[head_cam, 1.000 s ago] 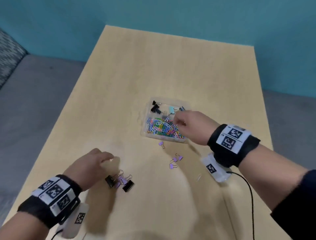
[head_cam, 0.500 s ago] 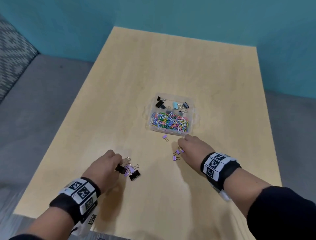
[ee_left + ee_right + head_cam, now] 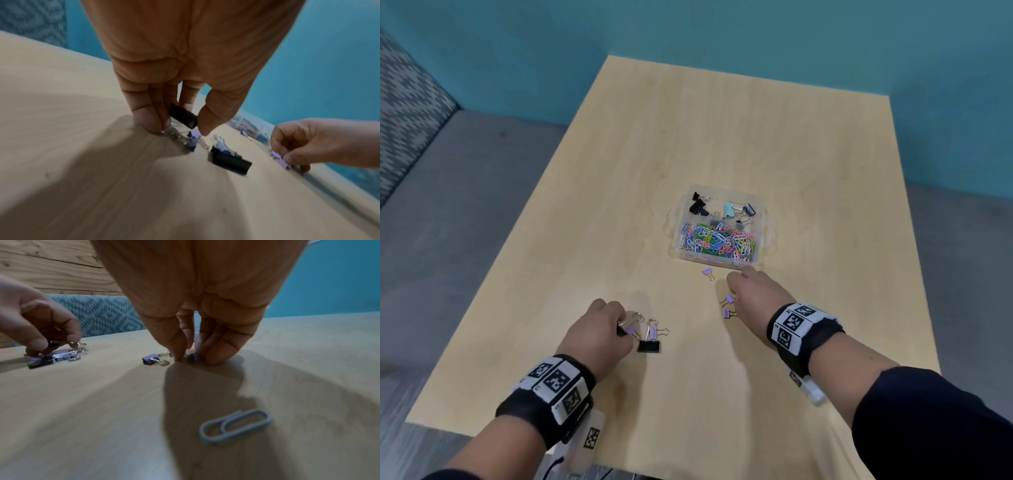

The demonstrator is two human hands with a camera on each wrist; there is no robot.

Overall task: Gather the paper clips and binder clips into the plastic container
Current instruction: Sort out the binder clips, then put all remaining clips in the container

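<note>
left hand: down at about 7 o'clock on the light wooden table, fingers curled, pinching a small black binder clip between thumb and fingertips. In the left wrist view that clip is lifted just off the wood.

loose pile by the left hand: a small purple binder clip right at the fingertips, a second purple binder clip just at its 3 o'clock, and a bigger black binder clip lying flat, touching that second purple one.

right hand: roughly 5 o'clock from the table middle, fingertips bunched and pressed down on the wood, closing on a little lilac binder clip. Can't fully tell if it's actually gripped, the fingers hide most of it.

other strays: another lilac binder clip just at 6 o'clock of that one, and one more purple clip near the box's front edge.

grey paper clip: lying flat on the table under the right wrist, only shows up in the right wrist view.

clear plastic container: sits about mid-table, just at 12 o'clock of the right hand. Front compartment is packed with multicoloured paper clips, back compartment has a few black and pale blue binder clips.
</note>
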